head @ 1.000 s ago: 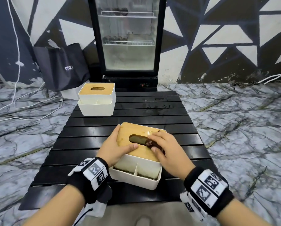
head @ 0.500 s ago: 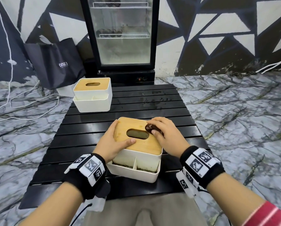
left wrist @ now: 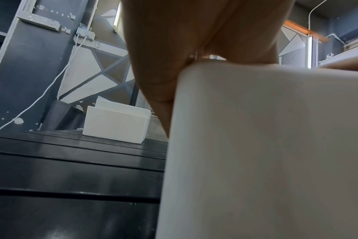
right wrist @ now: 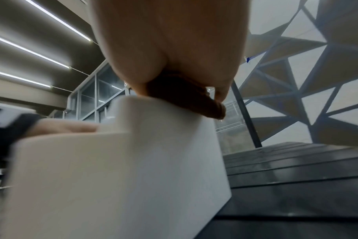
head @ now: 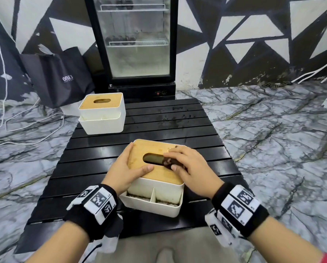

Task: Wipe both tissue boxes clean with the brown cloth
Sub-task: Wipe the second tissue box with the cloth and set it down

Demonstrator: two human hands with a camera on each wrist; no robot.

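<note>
The brown cloth [head: 168, 162], a small dark wad, sits bunched under my right hand [head: 192, 168] on the near tissue box [head: 157, 186], a white plastic box with a flat light-wood lid and an oval slot. I see the cloth pressed onto the lid at the right end of that slot, with my fingers [head: 175, 155] curled over it; from the right wrist view the cloth [right wrist: 186, 98] is squeezed between the hand [right wrist: 170, 43] and the box's top edge [right wrist: 121, 169]. My left hand [head: 125, 170] rests against the left side of the same box, fingers straight along the lid's edge and the thumb lying flat across the wood near the slot. The left wrist view shows only the palm [left wrist: 194, 40] against the white wall [left wrist: 266, 153], so I cannot tell how firmly it presses.

This near box stands on the black slatted desk [head: 94, 168], close to the front edge and turned slightly, with a divided white tray at its front. The second tissue box [head: 103, 114], of the same white body and wooden lid, stands well apart at the far left corner of the desk, untouched.

Beyond the desk are a glass-door fridge [head: 136, 44] and a dark tote bag [head: 58, 76] against the patterned wall, on a marbled floor [head: 272, 139].
</note>
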